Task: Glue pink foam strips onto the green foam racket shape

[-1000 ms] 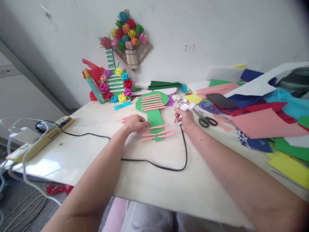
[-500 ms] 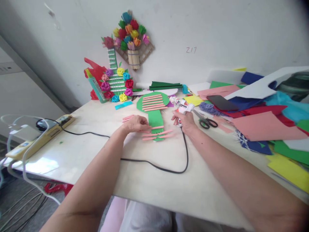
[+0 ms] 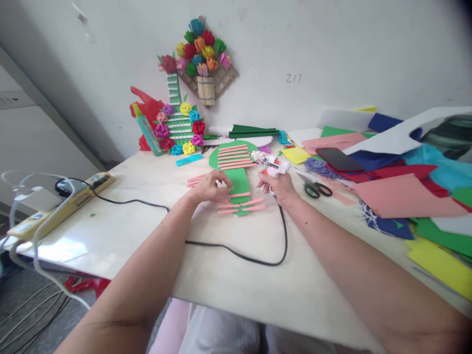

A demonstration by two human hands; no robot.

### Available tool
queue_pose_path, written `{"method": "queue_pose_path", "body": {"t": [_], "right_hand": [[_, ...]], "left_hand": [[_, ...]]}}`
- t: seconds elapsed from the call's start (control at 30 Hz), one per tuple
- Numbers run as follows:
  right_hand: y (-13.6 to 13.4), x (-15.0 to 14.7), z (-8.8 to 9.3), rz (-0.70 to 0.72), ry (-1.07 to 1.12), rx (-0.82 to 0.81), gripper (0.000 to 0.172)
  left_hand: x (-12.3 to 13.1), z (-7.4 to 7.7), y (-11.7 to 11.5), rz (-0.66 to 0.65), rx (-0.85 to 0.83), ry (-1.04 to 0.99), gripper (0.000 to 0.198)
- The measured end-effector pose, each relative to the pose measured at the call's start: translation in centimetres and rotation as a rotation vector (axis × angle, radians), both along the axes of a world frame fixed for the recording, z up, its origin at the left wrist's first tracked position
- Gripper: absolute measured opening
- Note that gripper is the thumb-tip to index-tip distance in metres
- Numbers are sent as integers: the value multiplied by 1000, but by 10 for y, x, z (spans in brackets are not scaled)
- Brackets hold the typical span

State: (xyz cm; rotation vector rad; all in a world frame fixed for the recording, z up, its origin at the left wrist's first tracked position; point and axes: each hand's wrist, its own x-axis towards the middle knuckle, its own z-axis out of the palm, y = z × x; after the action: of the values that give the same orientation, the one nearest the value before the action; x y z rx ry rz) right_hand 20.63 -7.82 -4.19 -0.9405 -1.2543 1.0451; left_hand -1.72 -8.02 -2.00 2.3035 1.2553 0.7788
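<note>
Grips a smooth white plastic glue gun (image 3: 273,168) in the right hand (image 3: 283,188), nozzle aimed leftward, black cord (image 3: 239,253) looping below. Curls the left hand (image 3: 208,188) beside the neck of a flat green cutout (image 3: 239,179); cannot tell whether closed on anything. Shows the cutout mid-table between both hands, broad and rounded at one end, narrow at the other, with slim pink rolls (image 3: 234,156) crossing both parts. Points the rounded end toward the wall (image 3: 332,49), long axis running nearly front to back, near end slightly rightward.
</note>
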Motion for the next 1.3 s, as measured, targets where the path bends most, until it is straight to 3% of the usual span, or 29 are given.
{"method": "queue_pose_path", "body": {"t": [0.23, 0.6, 1.17, 1.3], "right_hand": [[-3, -2, 1, 59, -58, 14, 21], [-6, -4, 1, 142, -72, 26, 23], [-9, -7, 3, 206, -64, 0, 21], [-9, -7, 3, 204, -83, -8, 21]], "left_hand": [[1, -1, 2, -181, 166, 62, 19], [4, 0, 1, -249, 127, 165, 25], [8, 0, 1, -254, 97, 186, 27], [9, -5, 4, -161, 157, 138, 22]]}}
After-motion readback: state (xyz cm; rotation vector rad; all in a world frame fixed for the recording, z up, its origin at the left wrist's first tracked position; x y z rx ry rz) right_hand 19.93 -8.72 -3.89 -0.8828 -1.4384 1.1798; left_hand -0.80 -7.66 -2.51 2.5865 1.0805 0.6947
